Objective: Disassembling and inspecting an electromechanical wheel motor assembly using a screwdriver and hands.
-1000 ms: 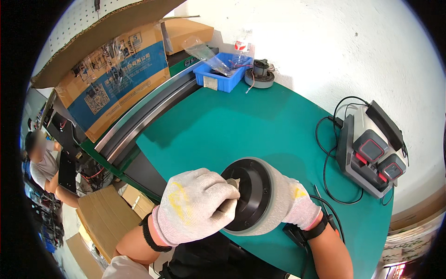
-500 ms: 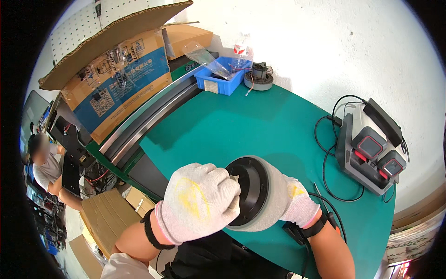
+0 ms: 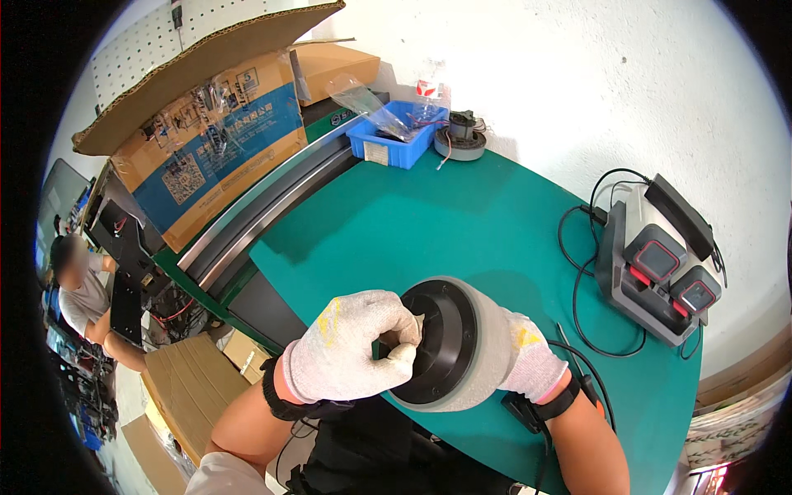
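Note:
A thick grey cylindrical part [image 3: 488, 355] with a black dished face [image 3: 452, 334] is tilted above the near part of the green table, its black face turned left. My right hand [image 3: 532, 359], in a whitish knitted glove, grips its right side; most of those fingers are hidden behind it. My gloved left hand [image 3: 359, 342] is at the black face, thumb and fingers curled together in a pinch at the recess. Whatever lies between the left fingertips is too small or hidden to make out. Small screws or holes dot the black rim.
On the green table [image 3: 396, 223] stand a blue bin [image 3: 396, 148] and a round motor-like part [image 3: 460, 136] at the back. A charger stand [image 3: 652, 264] with cables is at right. A screwdriver-like tool [image 3: 569, 342] lies behind my right wrist. Cardboard boxes [image 3: 219, 148] line the left; another person [image 3: 87, 297] sits beyond.
My left hand has turned at the wrist, so its thumb and curled fingers now show in a pinch. The grey part and my right hand have barely moved.

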Demonstrator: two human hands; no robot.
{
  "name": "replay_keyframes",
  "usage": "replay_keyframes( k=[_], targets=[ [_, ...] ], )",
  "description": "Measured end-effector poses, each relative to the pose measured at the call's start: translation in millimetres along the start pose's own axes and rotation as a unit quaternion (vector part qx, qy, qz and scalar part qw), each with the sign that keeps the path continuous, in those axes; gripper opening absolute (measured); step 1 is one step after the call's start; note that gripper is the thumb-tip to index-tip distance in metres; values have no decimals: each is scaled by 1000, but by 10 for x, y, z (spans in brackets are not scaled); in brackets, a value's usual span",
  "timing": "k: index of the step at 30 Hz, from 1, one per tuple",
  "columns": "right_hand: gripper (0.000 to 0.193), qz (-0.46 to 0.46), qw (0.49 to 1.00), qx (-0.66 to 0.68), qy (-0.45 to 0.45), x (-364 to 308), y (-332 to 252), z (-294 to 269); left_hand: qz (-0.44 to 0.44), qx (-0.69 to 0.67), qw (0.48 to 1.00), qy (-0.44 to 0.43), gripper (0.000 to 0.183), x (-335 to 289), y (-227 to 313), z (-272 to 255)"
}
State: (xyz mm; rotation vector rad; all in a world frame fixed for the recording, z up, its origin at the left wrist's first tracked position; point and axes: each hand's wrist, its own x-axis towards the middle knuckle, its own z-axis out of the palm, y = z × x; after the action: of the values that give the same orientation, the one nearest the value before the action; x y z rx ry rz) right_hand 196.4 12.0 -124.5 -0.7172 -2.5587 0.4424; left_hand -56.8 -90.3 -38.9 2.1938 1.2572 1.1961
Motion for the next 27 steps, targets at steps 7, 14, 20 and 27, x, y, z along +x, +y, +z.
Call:
replay_keyframes(
  k=[7,14,20,27],
  targets=[
    [47,11,1000,-7,-16,13,-58,-48,-8,-40,999,-25,15,-2,-45,-50],
    [45,2,1000,4,-12,5,-10,-15,-2,-91,994,-54,11,-2,-153,-108],
    [41,2,1000,12,-4,20,-10,-33,-121,-421,899,5,21,-38,-185,-30],
    [40,-9,1000,21,6,34,-35,-43,-18,-112,991,64,22,-132,-211,190]
  ],
)
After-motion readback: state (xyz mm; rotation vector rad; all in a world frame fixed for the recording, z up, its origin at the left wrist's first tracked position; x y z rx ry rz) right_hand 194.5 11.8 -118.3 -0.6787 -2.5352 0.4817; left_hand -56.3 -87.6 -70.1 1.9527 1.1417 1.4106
